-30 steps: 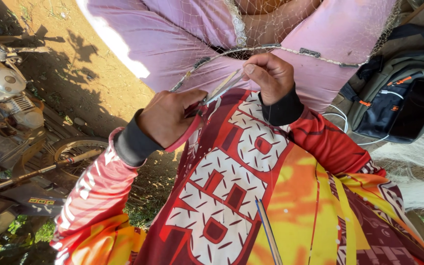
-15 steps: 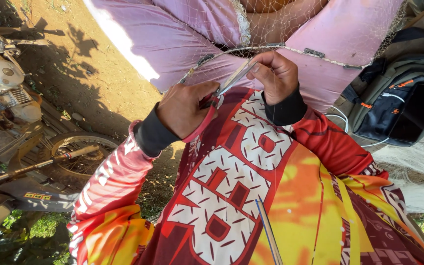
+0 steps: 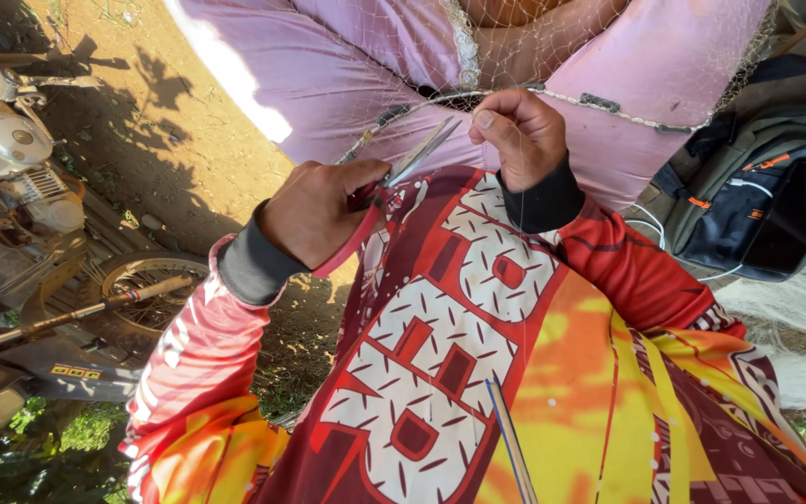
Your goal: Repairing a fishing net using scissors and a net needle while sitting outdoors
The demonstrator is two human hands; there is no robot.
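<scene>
My left hand [image 3: 314, 219] grips a pair of scissors [image 3: 419, 156] by their red handles, and the metal blades point up and right. My right hand [image 3: 520, 135] pinches a thin line of a fine fishing net [image 3: 608, 105] just right of the blade tips. The net, with its corded edge, hangs across a person in a pink garment [image 3: 347, 65] right behind my hands. Both my arms are in red, orange and white patterned sleeves with dark cuffs.
A motorbike [image 3: 11, 177] with its wheel [image 3: 146, 289] stands on bare dirt at the left. A dark green backpack [image 3: 767, 196] lies at the right beside pale bundled netting [image 3: 795, 317]. A thin blue-edged stick [image 3: 510, 439] rests against my jersey low in view.
The view has shifted, so the motorbike sits more to the right. Both hands stay together at the net, and the scissor blades have come closer to my right hand's fingers.
</scene>
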